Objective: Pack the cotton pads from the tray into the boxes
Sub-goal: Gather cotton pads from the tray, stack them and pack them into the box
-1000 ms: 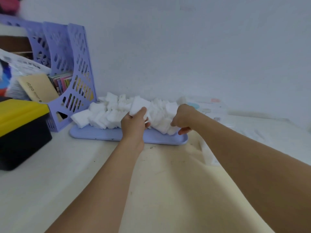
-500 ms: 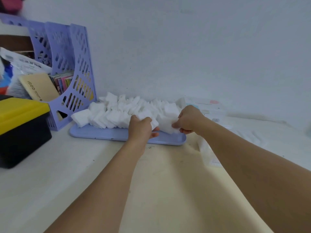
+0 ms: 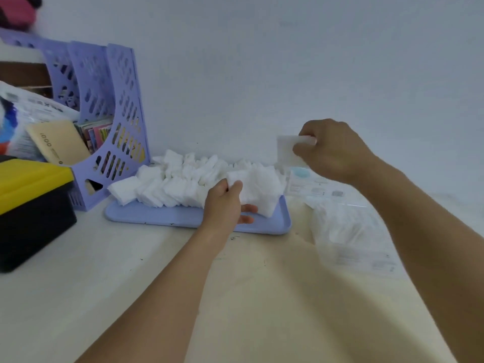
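- Head view: lilac tray lying flat on the table, long axis running left to right along the wall.
- Heaped with white cotton pads, most leaning on edge in an untidy row along that same axis.
- Left hand at the tray's right part, thumb and forefinger pinching pads in the heap, other fingers loosely spread below.
- Right hand raised above the right end of the tray, fingers curled round a single pad, held on edge.
- White box just right of the tray; contents impossible to tell.
- Clear bag of white pads nearer, on the table.
- Lilac file rack at left, holding booklets; yellow-lidded black box before it.
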Action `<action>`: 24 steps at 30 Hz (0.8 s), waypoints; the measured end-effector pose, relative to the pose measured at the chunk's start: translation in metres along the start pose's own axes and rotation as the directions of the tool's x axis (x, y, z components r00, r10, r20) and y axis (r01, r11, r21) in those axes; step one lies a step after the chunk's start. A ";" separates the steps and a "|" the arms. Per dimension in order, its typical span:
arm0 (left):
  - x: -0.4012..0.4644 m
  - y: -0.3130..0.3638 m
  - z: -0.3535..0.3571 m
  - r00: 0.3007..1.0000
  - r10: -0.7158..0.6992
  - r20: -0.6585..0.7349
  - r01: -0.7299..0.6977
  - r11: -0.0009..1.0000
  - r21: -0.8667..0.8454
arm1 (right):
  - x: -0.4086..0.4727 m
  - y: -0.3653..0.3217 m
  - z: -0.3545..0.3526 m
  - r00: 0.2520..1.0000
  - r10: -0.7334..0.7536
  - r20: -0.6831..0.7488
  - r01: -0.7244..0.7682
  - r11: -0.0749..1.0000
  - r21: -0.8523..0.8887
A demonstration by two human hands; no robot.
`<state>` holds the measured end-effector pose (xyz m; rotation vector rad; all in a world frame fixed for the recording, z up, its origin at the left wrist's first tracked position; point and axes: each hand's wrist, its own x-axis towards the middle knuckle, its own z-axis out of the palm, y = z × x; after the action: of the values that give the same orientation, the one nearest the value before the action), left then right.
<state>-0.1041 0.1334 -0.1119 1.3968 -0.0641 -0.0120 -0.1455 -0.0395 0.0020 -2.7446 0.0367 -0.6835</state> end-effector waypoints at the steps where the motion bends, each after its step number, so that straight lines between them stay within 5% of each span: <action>1: -0.002 0.002 0.002 0.999 -0.007 0.036 0.007 1.000 0.008 | -0.004 -0.003 -0.012 0.993 -0.032 0.111 0.015 0.988 0.152; 3: -0.006 0.003 0.004 0.991 -0.038 0.125 0.034 0.999 0.032 | -0.014 -0.008 -0.023 0.932 -0.151 0.328 0.006 0.915 0.403; 6: -0.012 0.003 0.007 0.967 -0.082 0.243 0.062 0.994 0.089 | -0.021 -0.002 -0.006 0.827 -0.316 0.465 0.064 0.874 0.481; 18: -0.026 0.010 0.015 0.975 -0.031 0.220 -0.023 0.971 0.239 | -0.014 0.026 0.020 0.833 -0.336 0.440 0.178 0.915 0.363; 24: -0.026 0.008 0.017 0.968 -0.081 0.236 0.054 0.992 0.118 | -0.010 0.028 0.024 0.899 -0.307 0.314 0.128 0.868 0.480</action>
<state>-0.1317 0.1190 -0.1025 1.5031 -0.2214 -0.2382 -0.1423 -0.0578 -0.0309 -2.3886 -0.4759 -0.1591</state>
